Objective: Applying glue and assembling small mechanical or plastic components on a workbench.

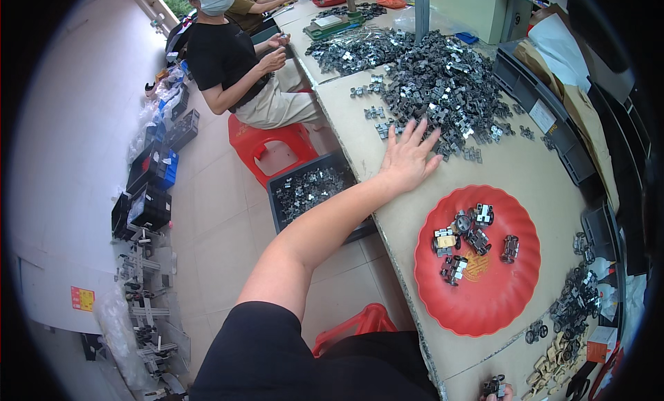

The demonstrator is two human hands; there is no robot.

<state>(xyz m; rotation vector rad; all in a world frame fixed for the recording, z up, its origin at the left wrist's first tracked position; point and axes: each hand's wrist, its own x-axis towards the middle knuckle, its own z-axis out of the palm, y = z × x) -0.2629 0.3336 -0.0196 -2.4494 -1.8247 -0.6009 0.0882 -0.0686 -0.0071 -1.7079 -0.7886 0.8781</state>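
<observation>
My left hand [408,157] reaches out palm down over the bench, fingers spread, at the near edge of a big heap of small dark grey and silver parts [443,79]. Its fingertips meet the loose parts there, and nothing is gripped. At the lower edge, mostly cut off by the frame, my right hand [508,392] holds a small black toy car chassis [494,386] in its fingers. Between the hands lies a red scalloped plate [477,308], bearing several small wheeled toy cars [454,269], one with a cream top.
Beige parts [551,366] and dark wheeled pieces [574,304] lie at the bench's right. Grey bins [536,114] line its far side. A black crate of parts [277,200] and a red stool [266,142] stand on the floor left. A masked co-worker [225,62] sits farther along.
</observation>
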